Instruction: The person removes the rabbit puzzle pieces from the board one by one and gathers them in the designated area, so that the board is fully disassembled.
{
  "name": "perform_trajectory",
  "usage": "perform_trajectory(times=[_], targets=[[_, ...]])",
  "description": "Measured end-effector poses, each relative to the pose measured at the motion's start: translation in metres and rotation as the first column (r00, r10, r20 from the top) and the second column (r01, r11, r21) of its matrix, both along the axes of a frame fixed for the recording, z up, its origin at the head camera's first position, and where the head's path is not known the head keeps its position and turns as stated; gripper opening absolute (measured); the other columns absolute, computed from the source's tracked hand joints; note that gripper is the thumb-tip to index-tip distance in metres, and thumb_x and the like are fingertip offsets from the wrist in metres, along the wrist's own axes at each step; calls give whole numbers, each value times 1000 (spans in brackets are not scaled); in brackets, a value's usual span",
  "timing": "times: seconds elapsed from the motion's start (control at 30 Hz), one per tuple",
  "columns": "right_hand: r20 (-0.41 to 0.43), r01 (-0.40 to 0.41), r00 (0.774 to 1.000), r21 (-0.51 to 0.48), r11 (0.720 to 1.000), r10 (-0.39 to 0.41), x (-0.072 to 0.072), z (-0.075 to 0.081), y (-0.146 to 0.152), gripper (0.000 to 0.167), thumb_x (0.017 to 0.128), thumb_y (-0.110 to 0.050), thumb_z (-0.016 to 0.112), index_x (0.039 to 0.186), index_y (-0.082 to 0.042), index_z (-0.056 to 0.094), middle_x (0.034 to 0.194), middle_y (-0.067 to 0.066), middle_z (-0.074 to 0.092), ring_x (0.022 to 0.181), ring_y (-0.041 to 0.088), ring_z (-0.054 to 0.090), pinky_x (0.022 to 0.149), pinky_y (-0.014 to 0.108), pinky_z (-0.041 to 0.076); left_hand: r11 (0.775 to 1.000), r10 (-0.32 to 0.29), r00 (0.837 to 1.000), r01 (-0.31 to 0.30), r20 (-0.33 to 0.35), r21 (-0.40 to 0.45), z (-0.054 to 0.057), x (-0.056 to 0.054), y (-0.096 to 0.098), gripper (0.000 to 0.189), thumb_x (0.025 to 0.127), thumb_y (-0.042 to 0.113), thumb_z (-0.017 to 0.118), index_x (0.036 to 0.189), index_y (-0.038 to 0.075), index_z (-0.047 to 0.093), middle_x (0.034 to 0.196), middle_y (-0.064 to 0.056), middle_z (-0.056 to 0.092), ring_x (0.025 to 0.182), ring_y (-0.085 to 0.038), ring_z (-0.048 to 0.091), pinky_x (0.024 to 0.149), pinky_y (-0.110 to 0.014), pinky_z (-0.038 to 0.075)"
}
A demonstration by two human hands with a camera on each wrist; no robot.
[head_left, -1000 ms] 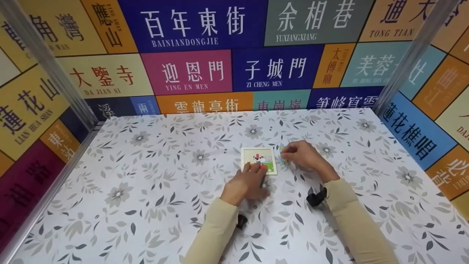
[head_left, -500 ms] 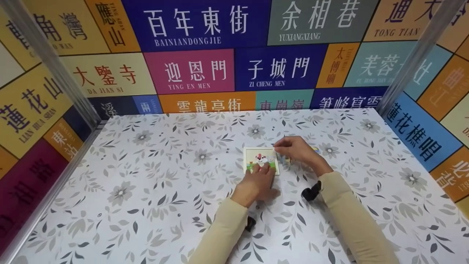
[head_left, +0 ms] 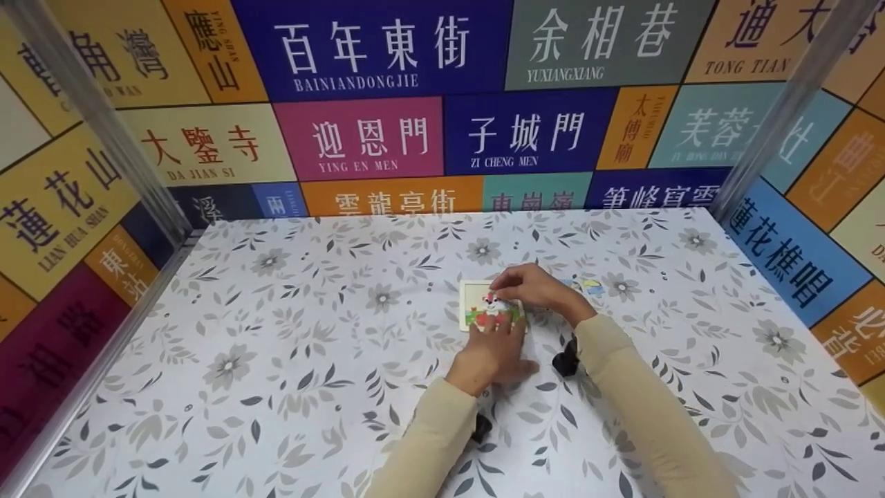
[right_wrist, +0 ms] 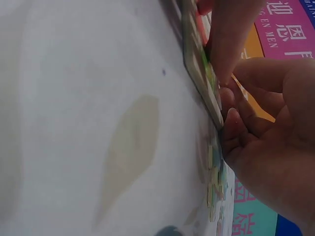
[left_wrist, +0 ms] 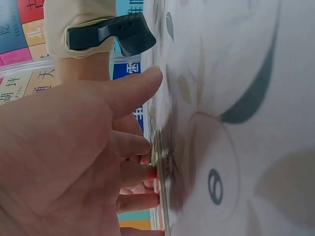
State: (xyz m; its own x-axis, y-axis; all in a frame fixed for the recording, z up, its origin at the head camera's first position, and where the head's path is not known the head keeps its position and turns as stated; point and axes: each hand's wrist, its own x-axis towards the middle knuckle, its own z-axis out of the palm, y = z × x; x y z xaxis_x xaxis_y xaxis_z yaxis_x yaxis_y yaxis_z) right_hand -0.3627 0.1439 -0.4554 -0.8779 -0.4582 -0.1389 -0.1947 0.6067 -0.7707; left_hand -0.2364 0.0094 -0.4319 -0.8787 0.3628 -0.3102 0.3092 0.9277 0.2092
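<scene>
We saw wood in the pale, thin edge of the puzzle board (head_left: 463,303), and the loose pieces (right_wrist: 210,157) had similar wood-like edges. The worktop (head_left: 276,387) looked smooth and largely matt under its print. We took the sleeve (left_wrist: 78,22) for soft matt cloth, the wrist mount (left_wrist: 138,37) for smooth dark plastic, and found the corner post (head_left: 128,131) glossy and translucent.

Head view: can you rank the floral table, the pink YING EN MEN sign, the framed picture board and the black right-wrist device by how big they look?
1. Floral table
2. Pink YING EN MEN sign
3. Framed picture board, partly covered
4. Black right-wrist device
</scene>
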Motion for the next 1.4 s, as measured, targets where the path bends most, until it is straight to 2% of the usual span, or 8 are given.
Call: perform_trajectory(times=[0.17, 0.33, 0.47, 0.77, 1.13, 1.3, 1.4], targets=[[23, -22, 999, 2, 1000, 22, 1, -1, 4, 23, 99, -14, 61, 118, -7, 72, 121, 13, 71, 111, 23, 65, 98, 38, 49, 1000, 17, 1000, -17, -12, 7, 0, 0, 1, 84, 97, 55, 55, 162, 17, 17, 169, -7, 20, 156, -25, 20, 124, -52, 25], [36, -64, 997, 3, 998, 64, 2, 0, 4, 26, 101, -15, 58, 122, -9, 71, 124, 13, 70, 114, 23, 64, 95, 34, 48, 1000, 15, 998, -15, -64, -8, -3, 0, 0, 80, 96, 52, 58, 160, 15, 27, 166, -9, 27, 152, -28, 29, 122, -51, 30], [66, -67, 996, 12, 998, 66, 2, -1, 2, 28, 101, -15, 58, 125, -9, 70, 127, 13, 69, 118, 25, 63, 100, 37, 48, 1000, 9, 998, -10, -67, -11, -4, 0, -1, 78, 96, 51, 58, 159, 14, 30, 165, -10, 29, 151, -29, 30, 122, -52, 30], [71, -42, 997, 36, 998, 39, 3, 1, -2, 31, 101, -12, 56, 129, -10, 67, 135, 14, 64, 124, 29, 59, 108, 45, 45, 1000, 8, 998, -9, -54, -10, -5, 0, -3, 77, 96, 52, 57, 159, 16, 29, 166, -9, 27, 152, -28, 27, 123, -50, 29], [20, -61, 998, 32, 998, 61, 2, -1, 1, 25, 101, -12, 56, 122, -7, 70, 123, 14, 69, 114, 25, 61, 101, 40, 46, 999, 5, 997, -8, -72, -42, -7, 0, 2, 77, 97, 53, 55, 159, 16, 29, 166, -7, 28, 152, -28, 28, 122, -50, 29], [-23, -101, 995, 24, 995, 101, 2, -1, 2, 26, 102, -11, 55, 122, -5, 70, 122, 16, 69, 116, 29, 61, 102, 43, 46, 996, -7, 993, -3, -115, -88, -7, 0, 3, 78, 97, 55, 55, 159, 16, 30, 164, -8, 31, 149, -28, 32, 120, -50, 33], [-17, -105, 994, 26, 994, 106, 2, 0, 1, 26, 102, -12, 54, 122, -5, 70, 123, 16, 69, 119, 29, 60, 105, 44, 45, 996, -4, 990, -9, -139, -88, -7, 1, 3, 77, 96, 54, 57, 157, 15, 33, 163, -8, 34, 147, -28, 35, 118, -49, 35]])
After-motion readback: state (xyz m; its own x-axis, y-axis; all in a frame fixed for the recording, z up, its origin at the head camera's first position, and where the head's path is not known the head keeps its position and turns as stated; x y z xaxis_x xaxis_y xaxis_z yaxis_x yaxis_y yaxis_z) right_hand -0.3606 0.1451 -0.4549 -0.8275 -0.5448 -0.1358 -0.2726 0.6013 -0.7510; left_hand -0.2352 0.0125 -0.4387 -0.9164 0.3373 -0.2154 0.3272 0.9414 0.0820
